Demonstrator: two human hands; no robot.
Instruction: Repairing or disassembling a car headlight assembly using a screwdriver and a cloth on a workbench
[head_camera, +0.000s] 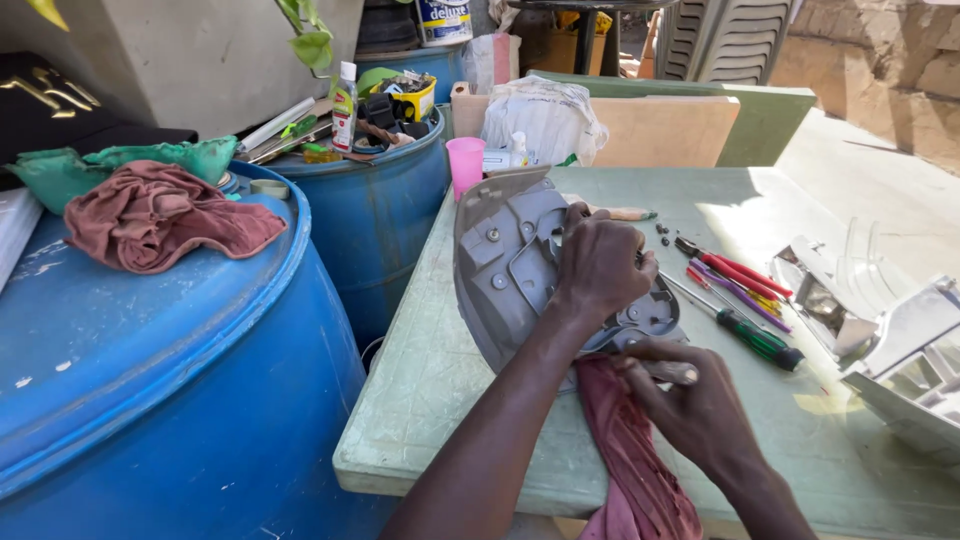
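- Left hand (598, 265) is clamped over the top of a grey moulded plastic housing (510, 265) with screws and ribs on its back, fingers curled round its edge, holding it propped up on the pale green painted tabletop (430, 380).
- Right hand (690, 405) sits low at the housing's bottom edge, fingers pinched round a dark red rag (630, 450) plus some thin pale stick-like thing, can't tell what exactly.
- Rag hangs off the near edge of the table.
- Just right of the hands: a green-handled screwdriver (755, 338), and a bunch of red-handled tools (735, 275) a bit further back.
- Pink plastic cup (465, 162) stands behind the housing.
- Big blue plastic drum (170, 380) on the left, with a crumpled reddish cloth (160, 215) on its lid.
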